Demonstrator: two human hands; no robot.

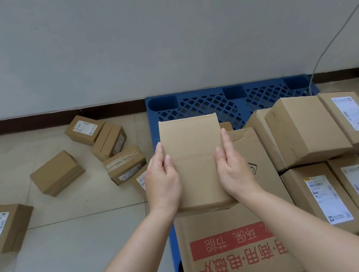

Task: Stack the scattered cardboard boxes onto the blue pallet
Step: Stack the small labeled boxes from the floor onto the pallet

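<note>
Cardboard box (191, 148) | left hand (162, 182) clasps its left edge, thumb on top | right hand (234, 172) clasps right edge

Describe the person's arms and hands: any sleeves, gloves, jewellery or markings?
Both forearms are bare to the frame's edge: no sleeves in view. The left hand and right hand wear no gloves, rings, watch or bands; no markings show.

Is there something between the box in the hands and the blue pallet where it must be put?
Yes. The left hand and right hand hold the plain box over the large red-printed box, which covers the near part of the blue pallet. Bare grid shows only at the far edge.
</note>
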